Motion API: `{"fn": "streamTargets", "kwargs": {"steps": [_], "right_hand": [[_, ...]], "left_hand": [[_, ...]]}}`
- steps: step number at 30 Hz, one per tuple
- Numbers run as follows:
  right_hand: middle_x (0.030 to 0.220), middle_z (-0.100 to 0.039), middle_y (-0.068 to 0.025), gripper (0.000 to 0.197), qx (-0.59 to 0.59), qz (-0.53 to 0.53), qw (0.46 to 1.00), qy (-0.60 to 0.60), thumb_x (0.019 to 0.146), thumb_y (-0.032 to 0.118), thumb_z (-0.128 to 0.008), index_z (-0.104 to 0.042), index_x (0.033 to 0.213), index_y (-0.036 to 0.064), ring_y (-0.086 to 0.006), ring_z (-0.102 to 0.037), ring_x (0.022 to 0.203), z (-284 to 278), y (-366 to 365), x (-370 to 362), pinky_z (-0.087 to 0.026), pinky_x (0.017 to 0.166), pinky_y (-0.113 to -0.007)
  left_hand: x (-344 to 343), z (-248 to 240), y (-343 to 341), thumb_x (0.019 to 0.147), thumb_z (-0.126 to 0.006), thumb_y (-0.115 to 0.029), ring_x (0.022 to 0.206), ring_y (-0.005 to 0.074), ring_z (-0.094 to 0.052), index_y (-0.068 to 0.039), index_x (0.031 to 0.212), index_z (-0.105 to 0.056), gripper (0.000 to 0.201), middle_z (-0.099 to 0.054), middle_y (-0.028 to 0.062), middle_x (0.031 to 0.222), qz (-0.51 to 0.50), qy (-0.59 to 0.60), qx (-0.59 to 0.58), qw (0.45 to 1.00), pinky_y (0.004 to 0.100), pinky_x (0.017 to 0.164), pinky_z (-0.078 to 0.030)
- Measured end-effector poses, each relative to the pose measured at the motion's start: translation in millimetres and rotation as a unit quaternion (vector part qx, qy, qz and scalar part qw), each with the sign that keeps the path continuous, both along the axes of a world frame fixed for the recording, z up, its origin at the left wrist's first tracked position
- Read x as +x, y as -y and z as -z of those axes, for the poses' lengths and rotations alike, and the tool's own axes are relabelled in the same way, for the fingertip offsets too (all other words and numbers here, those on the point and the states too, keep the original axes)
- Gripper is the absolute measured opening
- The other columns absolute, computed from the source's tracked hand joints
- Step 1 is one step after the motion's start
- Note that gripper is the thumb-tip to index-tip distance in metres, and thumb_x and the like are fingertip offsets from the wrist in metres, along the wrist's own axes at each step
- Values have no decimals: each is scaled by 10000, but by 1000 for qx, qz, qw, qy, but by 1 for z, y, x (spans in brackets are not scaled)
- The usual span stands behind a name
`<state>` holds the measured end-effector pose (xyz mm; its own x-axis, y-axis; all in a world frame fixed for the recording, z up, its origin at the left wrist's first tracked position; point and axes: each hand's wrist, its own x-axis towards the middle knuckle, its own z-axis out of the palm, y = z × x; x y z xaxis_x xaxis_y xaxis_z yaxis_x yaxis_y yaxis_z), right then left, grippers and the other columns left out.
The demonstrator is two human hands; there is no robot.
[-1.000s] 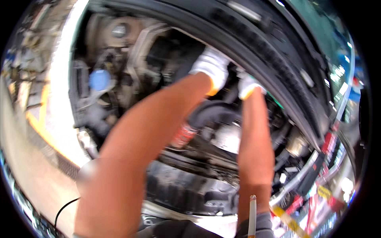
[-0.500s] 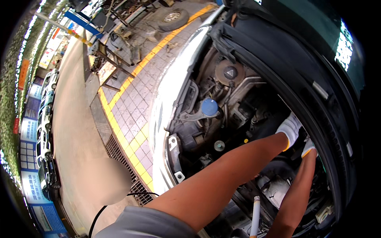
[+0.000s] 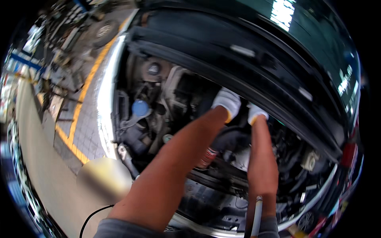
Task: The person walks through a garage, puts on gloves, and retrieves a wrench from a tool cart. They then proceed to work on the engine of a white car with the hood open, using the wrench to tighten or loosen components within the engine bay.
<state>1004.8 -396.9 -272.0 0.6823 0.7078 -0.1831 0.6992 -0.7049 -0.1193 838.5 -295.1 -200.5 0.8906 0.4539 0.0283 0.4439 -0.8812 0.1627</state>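
Observation:
Both my hands wear white knit gloves with yellow cuff edges and reach deep into a car's engine bay (image 3: 210, 206). My left hand (image 3: 227, 102) is at the back of the bay, against the black cowl panel (image 3: 198, 59); its fingers go down out of sight. Just right of it, my right hand (image 3: 257, 113) reaches under the same panel edge, its fingertips hidden too. What either hand touches down there does not show. Partly behind my left forearm stands a red can (image 3: 207, 158). A blue-capped reservoir (image 3: 140, 108) sits on the bay's left side.
The white fender (image 3: 106, 99) borders the bay on the left, and the windshield (image 3: 309, 35) rises behind the cowl. A tyre (image 3: 105, 32) lies on the tiled floor at the far left. A cigarette (image 3: 257, 216) juts in at the lower edge. Several parked cars line the left rim.
The view has swung right, so the engine bay sits further left and its front and right side show more. The red can has come into sight. Both hands stay at the cowl.

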Motion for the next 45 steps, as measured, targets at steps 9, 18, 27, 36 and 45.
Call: {"fn": "streamTargets", "kwargs": {"steps": [9,18,27,36,45], "right_hand": [[1608,-366,-106,586,-44,27,998,-46,1036,510,-344,-500,1465,144,-307,-318,1481,-90,-6,-43,-228,1234,-427],[829,-708,-88,252,484,278,708,-432,1022,261,-481,-631,1028,59,-200,-667,643,-81,20,-62,-469,494,-308],[814,-643,53,216,681,313,312,-584,1020,373,-603,-628,1025,159,-20,-534,598,-154,176,-126,-327,413,-171],[845,-701,-43,273,488,287,644,-514,1022,305,-595,-634,1045,36,-67,-642,632,-330,432,-287,-448,467,-172],[727,-662,0,416,345,199,787,-471,934,501,-683,-678,957,85,-86,-566,584,-334,566,-384,-490,558,-257]], "left_hand": [[11,31,-1,969,-469,-302,1167,321,-634,-111,1203,-682,370,-683,130,1253,-18,85,15,996,396,1013,-495],[-25,-27,-11,890,-556,-192,1092,341,-647,-141,1078,-736,265,-694,155,1167,62,-25,-98,993,456,1052,-436],[-128,-73,64,910,-675,-132,1202,380,-586,-77,1152,-697,249,-664,148,1234,75,280,-198,936,457,1072,-442],[-230,-192,278,913,-705,-218,1164,349,-622,34,1260,-613,439,-647,212,1253,248,173,-429,851,403,1027,-473],[-286,-191,513,909,-679,-197,1074,236,-641,6,1119,-620,298,-679,125,1095,292,-126,-679,662,374,944,-490]]}}
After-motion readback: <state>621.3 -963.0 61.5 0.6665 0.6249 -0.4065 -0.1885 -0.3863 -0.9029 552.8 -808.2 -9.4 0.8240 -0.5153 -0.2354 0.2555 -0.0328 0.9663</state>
